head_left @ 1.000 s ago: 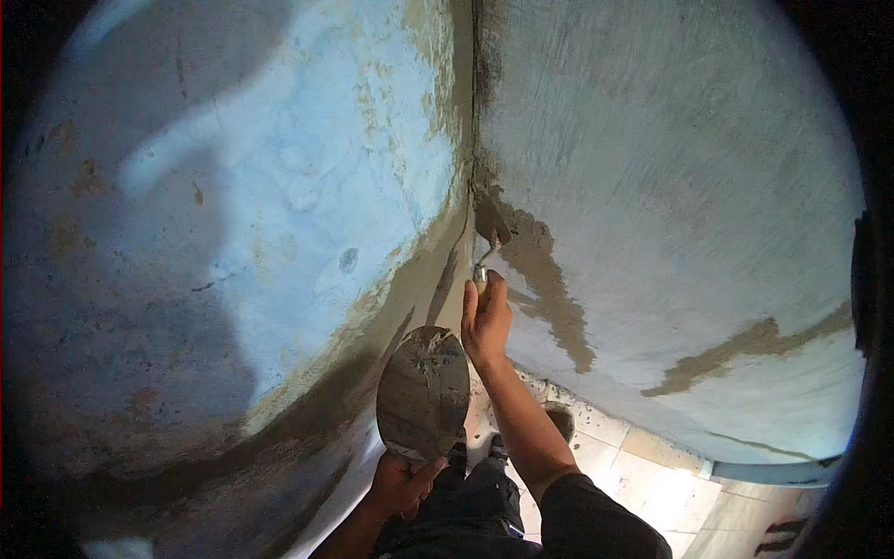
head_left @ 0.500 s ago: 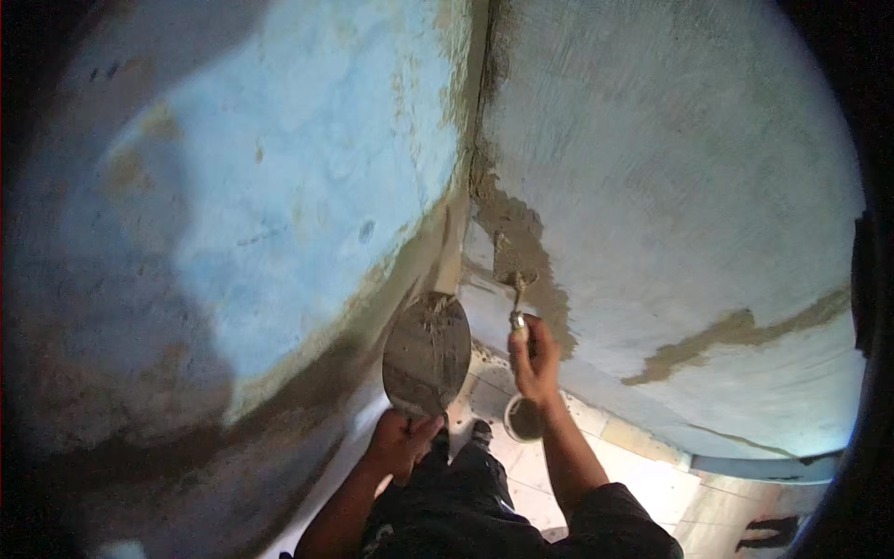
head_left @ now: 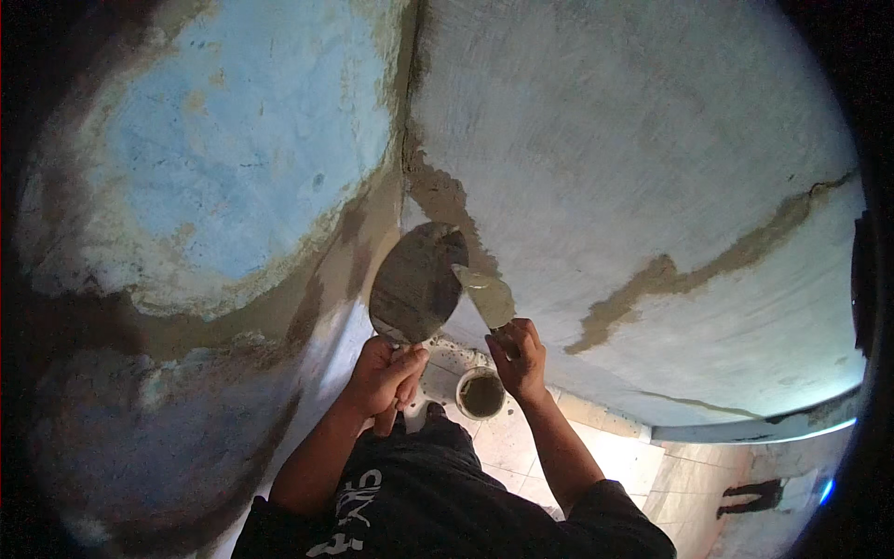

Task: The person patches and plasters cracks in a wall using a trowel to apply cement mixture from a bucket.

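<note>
My left hand (head_left: 384,377) is closed round the short handle of a flat oval mortar board (head_left: 416,284), smeared with grey-brown mortar. The board is tilted up before the wall corner. In my right hand (head_left: 521,359) is a small pointing trowel (head_left: 491,300), gripped by its handle. Its mortar-coated blade slants toward the board's right edge, its tip at or very near that edge; I cannot tell if they touch. Behind the board, a damp mortar patch (head_left: 442,194) runs down the right wall beside the corner.
A round bucket (head_left: 460,397) holding grey mix stands on the tiled floor (head_left: 596,456) below my hands. The blue wall (head_left: 251,140) rises at left, the pale grey wall (head_left: 670,140) at right with a jagged mortar strip (head_left: 652,284). Another person's dark-clothed legs (head_left: 750,497) show at far right.
My right hand has drawn the trowel off the wall patch and over to the mortar board. My left hand has raised the board. The view has shifted, so the walls sit further left.
</note>
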Motion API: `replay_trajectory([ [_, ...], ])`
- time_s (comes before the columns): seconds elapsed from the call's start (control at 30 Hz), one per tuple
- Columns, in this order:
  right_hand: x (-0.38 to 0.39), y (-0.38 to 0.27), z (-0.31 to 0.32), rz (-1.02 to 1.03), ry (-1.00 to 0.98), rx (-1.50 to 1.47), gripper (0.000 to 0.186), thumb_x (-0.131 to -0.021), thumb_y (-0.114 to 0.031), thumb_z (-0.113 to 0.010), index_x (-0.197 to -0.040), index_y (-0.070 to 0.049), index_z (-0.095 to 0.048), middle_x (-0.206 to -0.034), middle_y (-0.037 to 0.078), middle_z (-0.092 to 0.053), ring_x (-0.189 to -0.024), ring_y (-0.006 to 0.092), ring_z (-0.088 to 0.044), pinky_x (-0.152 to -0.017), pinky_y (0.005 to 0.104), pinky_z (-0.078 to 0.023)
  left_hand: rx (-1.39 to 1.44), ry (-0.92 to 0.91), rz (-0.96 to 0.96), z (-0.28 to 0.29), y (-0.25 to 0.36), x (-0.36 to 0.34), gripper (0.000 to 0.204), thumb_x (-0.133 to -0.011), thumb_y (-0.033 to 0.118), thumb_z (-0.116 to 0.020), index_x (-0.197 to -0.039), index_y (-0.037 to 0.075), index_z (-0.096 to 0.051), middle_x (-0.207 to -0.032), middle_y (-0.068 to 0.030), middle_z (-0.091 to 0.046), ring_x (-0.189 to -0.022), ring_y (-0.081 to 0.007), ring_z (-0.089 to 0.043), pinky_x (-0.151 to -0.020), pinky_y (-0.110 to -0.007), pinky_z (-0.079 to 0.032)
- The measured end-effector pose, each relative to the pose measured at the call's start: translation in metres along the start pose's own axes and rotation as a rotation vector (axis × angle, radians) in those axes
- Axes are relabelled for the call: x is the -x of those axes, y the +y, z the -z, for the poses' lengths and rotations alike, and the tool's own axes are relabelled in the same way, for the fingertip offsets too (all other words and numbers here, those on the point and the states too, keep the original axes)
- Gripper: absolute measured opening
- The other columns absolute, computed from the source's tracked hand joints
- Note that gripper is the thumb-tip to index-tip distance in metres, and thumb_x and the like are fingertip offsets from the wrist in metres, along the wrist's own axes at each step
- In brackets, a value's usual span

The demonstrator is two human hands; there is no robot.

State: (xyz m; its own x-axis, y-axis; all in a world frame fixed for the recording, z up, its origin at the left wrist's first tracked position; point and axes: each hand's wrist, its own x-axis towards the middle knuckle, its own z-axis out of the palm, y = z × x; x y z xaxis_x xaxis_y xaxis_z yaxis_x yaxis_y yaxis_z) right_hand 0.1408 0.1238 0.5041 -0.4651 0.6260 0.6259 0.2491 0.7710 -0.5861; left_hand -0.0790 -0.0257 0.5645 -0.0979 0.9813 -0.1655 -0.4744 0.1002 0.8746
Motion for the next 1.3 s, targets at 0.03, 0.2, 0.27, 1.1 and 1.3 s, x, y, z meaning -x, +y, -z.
replay_trajectory([
  [0.03,0.011,0.004,0.005,-0.001,0.005,0.002,0.039,-0.079,-0.001,-0.082,-0.113,-0.005,-0.062,-0.099,0.013,-0.067,-0.079,0.0287,-0.072,-0.063,0.0348,-0.057,0.038,-0.002,-0.008,-0.002,0.001,0.002,0.044,-0.102,0.018,-0.059,-0.060,0.007,-0.052,-0.048,-0.0020,-0.047,-0.037,-0.0116,-0.044,-0.038,-0.029,-0.038],
  [0.2,0.037,0.021,0.046,-0.406,-0.130,-0.163,0.035,-0.087,-0.002,-0.077,-0.116,-0.004,-0.059,-0.094,0.011,-0.065,-0.075,0.0197,-0.066,-0.066,0.0297,-0.052,-0.017,0.051,0.054,-0.014,0.003,0.002,0.036,-0.101,0.018,-0.059,-0.068,0.007,-0.054,-0.049,-0.0014,-0.048,-0.037,-0.0101,-0.043,-0.038,-0.028,-0.037],
  [0.27,0.021,0.003,0.063,-0.592,-0.152,-0.568,0.036,-0.092,-0.005,-0.074,-0.119,-0.004,-0.051,-0.089,0.006,-0.063,-0.073,0.0096,-0.059,-0.061,0.0262,-0.049,-0.176,0.010,0.027,-0.016,-0.003,-0.002,0.029,-0.101,0.017,-0.061,-0.074,0.008,-0.055,-0.051,-0.0005,-0.049,-0.037,-0.0094,-0.044,-0.037,-0.028,-0.038],
  [1.1,-0.028,0.021,0.138,-0.619,-0.508,-0.630,0.027,-0.094,-0.007,-0.069,-0.116,-0.001,-0.055,-0.080,0.004,-0.063,-0.061,0.0069,-0.053,-0.052,0.0250,-0.042,-0.364,0.288,-0.066,-0.066,-0.014,-0.006,0.021,-0.099,0.018,-0.066,-0.087,0.002,-0.060,-0.058,0.0002,-0.052,-0.042,-0.0086,-0.050,-0.038,-0.028,-0.038],
  [1.3,-0.051,0.005,0.165,-0.397,-0.522,-0.143,0.022,-0.093,-0.007,-0.069,-0.112,0.003,-0.065,-0.088,0.006,-0.067,-0.079,0.0138,-0.062,-0.067,0.0279,-0.049,-0.364,0.332,-0.016,-0.066,-0.011,-0.001,0.021,-0.098,0.016,-0.065,-0.084,0.003,-0.061,-0.055,-0.0002,-0.053,-0.040,-0.0089,-0.050,-0.039,-0.029,-0.040],
])
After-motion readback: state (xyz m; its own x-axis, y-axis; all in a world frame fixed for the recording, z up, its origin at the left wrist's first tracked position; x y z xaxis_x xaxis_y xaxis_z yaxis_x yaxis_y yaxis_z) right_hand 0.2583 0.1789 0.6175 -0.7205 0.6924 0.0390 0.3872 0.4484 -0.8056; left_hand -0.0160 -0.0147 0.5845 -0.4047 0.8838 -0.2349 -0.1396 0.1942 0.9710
